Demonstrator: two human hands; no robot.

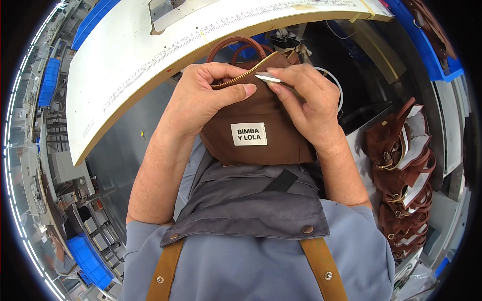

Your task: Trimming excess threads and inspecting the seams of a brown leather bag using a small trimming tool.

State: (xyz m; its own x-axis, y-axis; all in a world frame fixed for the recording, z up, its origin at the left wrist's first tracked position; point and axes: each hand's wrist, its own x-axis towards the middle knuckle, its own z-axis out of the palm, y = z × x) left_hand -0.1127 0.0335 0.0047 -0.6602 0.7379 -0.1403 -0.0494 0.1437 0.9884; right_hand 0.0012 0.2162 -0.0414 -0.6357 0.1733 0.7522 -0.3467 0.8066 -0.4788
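Note:
A brown handbag [281, 123] rests upright on my lap, with a white label patch [249, 141] on its front and rounded brown handles [221, 46] standing behind its top edge. Along that edge runs a brass-toothed zipper [243, 76]. My left hand [201, 98] pinches the zipper edge between thumb and fingers, holding it raised. Between the thumb and fingers of my right hand [314, 100] is a small silver-white tool [267, 77], its exact kind unclear. The tool's tip points left, against or just over the bag's fabric below the zipper.
A white worktable [115, 65] with a printed ruler scale curves across the front. More brown bags [401, 195] are stacked at my right. Blue bins stand at upper right [444, 70] and lower left [89, 258]. Part of another person [63, 258] shows at far lower left.

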